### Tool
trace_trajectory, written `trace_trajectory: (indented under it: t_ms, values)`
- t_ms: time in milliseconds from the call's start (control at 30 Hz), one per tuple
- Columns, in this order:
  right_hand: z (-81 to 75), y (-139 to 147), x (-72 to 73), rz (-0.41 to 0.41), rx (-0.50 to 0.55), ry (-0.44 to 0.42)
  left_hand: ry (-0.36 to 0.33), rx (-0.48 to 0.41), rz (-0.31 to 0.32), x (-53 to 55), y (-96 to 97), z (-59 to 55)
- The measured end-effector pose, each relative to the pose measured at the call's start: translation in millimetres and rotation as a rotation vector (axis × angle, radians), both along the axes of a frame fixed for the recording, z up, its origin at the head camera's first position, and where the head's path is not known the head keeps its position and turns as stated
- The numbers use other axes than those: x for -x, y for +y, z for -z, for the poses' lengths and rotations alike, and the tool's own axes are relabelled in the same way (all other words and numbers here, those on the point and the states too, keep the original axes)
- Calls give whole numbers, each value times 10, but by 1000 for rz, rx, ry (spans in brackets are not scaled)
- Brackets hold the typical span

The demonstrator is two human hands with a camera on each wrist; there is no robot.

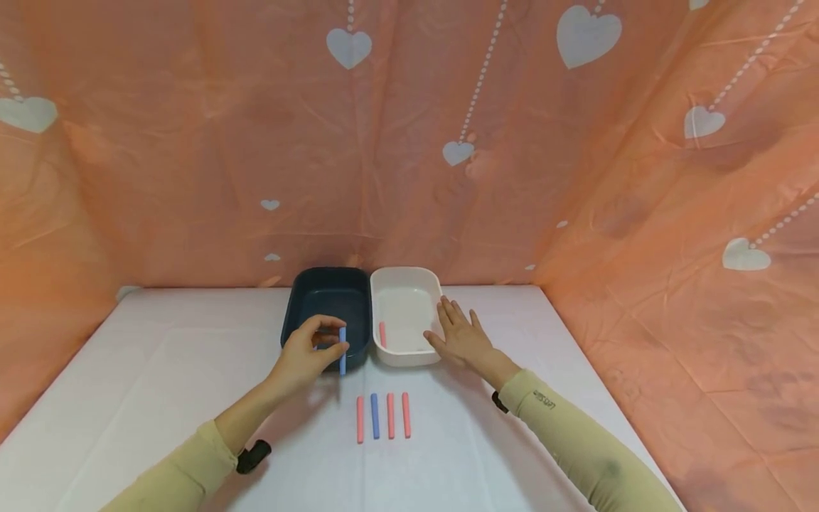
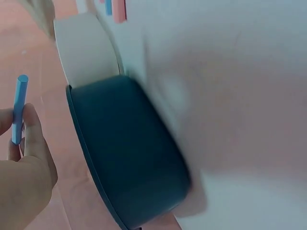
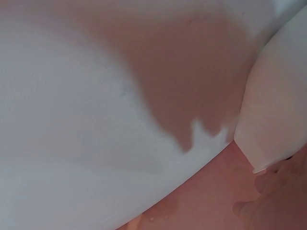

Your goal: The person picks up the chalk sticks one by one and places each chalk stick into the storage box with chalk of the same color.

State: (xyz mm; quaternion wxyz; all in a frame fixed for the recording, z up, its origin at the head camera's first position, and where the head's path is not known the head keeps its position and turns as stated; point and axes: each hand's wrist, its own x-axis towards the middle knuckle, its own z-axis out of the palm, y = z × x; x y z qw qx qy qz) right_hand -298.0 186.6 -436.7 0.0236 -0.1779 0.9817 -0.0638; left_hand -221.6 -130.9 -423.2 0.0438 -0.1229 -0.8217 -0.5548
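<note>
My left hand (image 1: 306,354) pinches a blue chalk stick (image 1: 343,364) upright between thumb and fingers, over the near part of a dark blue box (image 1: 287,313). In the left wrist view this chalk (image 2: 19,108) stands out beyond the box's wall (image 2: 127,153). A speck of blue shows behind the fingers in the head view. Against the dark box stands a white box (image 1: 409,355), with a pink chalk stick (image 1: 382,334) leaning inside at its left. My right hand (image 1: 466,343) has its fingers spread at the white box's right rim and holds nothing.
On the white tabletop (image 1: 211,341), in front of the boxes, lie a pink stick (image 1: 360,419), a blue stick (image 1: 375,416) and two more pink sticks (image 1: 399,415) in a row. An orange curtain (image 1: 256,142) with hearts hangs behind and along the sides.
</note>
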Motion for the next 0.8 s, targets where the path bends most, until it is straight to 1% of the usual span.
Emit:
trace_trajectory:
  t_ms: [167, 300, 367, 467, 567, 633, 800]
  values:
    - [1, -8, -4, -7, -4, 0, 9, 10, -21, 142, -22, -27]
    - [7, -3, -2, -8, -3, 7, 5, 5, -33, 303, -19, -36]
    - [10, 1, -1, -5, 2, 10, -17, -3, -40, 392, -5, -33]
    - [11, 8, 2, 0, 3, 12, -62, -14, -54, 518, 19, -10]
    - [3, 13, 1, 0, 4, 5, -100, -13, -71, 614, 37, 24]
    - [6, 17, 2, -4, 8, 5, -110, -13, -75, 665, 44, 52]
    - [25, 26, 19, -7, -2, -4, -115, 34, -68, 776, 58, 129]
